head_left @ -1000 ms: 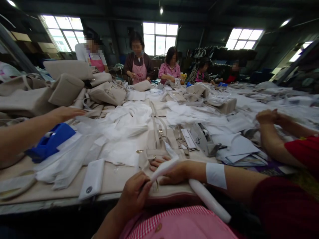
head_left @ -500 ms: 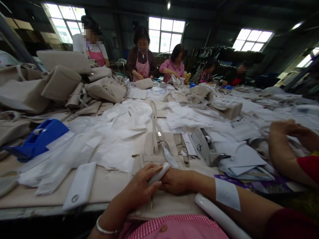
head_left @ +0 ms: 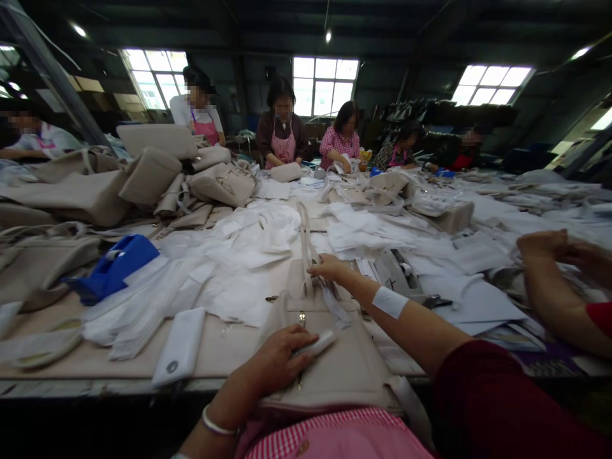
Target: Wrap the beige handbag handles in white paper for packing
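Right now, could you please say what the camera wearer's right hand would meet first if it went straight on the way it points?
The right hand would probably meet the beige strap first; they may already touch, though depth is unclear. Beyond lie white sheets.

On the beige bag [head_left: 358, 363], the left hand [head_left: 284, 357] hides one end of the white roll [head_left: 319, 343]. At the bag's far end, what the right hand [head_left: 329, 266] touches on the strap [head_left: 306, 242] is too small to tell. Right of the bag, a co-worker's arm [head_left: 549, 290] is cut off by the picture's edge, and print on a purple sheet [head_left: 549, 364] is unreadable.
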`<state>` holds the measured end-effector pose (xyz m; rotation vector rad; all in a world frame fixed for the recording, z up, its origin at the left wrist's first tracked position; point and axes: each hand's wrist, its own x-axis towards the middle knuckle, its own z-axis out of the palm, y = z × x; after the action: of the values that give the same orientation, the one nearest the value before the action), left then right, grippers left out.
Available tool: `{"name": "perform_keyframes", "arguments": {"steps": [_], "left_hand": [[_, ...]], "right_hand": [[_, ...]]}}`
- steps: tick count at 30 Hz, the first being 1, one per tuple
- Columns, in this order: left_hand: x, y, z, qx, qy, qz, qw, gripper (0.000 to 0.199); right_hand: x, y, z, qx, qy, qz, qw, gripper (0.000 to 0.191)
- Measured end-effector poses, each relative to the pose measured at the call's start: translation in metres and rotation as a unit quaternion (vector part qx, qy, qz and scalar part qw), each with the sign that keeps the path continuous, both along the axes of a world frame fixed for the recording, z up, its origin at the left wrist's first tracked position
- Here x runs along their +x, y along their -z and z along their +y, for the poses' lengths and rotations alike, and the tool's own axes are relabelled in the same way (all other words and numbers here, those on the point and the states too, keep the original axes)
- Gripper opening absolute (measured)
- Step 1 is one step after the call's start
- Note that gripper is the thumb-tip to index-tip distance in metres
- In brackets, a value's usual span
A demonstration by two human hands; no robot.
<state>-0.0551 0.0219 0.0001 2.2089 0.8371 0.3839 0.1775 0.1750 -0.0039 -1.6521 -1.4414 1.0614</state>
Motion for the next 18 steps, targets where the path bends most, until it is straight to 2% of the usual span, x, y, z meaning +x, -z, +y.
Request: {"name": "perform_keyframes", "arguments": {"steps": [3,5,13,16,18], "left_hand": [[-0.003,0.002,-0.002,-0.002,-0.009,-0.007,1.000,0.036],[-0.004,0.004,-0.002,-0.003,-0.012,-0.011,1.000,0.036],[-0.006,0.017,0.002,-0.009,-0.023,-0.020,0.999,0.038],[-0.007,0.015,0.003,-0.011,-0.012,-0.021,1.000,0.038],[-0.007,0.013,0.003,-0.015,-0.010,-0.025,1.000,0.038]], "right_hand": [[-0.007,0.005,0.004,-0.011,0.001,0.007,1.000,0.012],[-0.003,0.003,0.006,-0.013,0.013,0.017,1.000,0.006],[0.009,-0.005,0.012,-0.010,0.095,0.071,0.993,0.010],[0.012,-0.009,0.009,-0.021,0.086,0.130,0.988,0.004],[0.017,-0.012,0.007,-0.035,0.061,0.176,0.982,0.011]]}}
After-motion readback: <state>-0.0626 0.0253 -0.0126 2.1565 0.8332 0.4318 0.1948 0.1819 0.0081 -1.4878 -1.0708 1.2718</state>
